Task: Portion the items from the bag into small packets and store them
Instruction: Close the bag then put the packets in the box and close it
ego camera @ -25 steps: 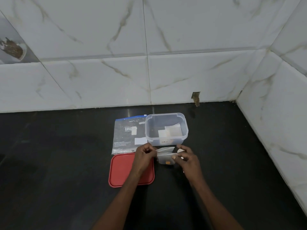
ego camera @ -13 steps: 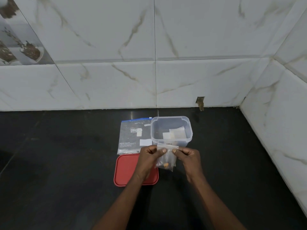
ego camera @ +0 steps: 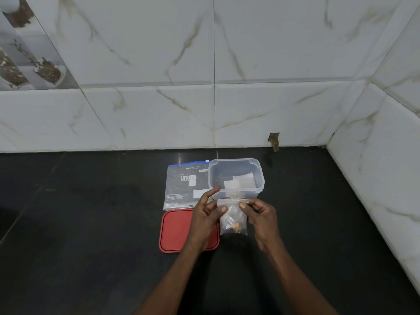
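Packet (ego camera: pixel 231 220): one, held just before the tub, pinched at its top by my right hand (ego camera: pixel 261 214).
Left hand (ego camera: pixel 204 214): fingers loose, thumb touching the packet.
Tub (ego camera: pixel 260 176): one, clear, two packets (ego camera: pixel 243 178) inside.
Bag (ego camera: pixel 181 185): one, flat beside the tub.
Lid (ego camera: pixel 175 228): one, red.
Bench (ego camera: pixel 91 223): black; white tiled walls (ego camera: pixel 159 110).

clear zip bag (ego camera: pixel 179 192), white letters "URG"
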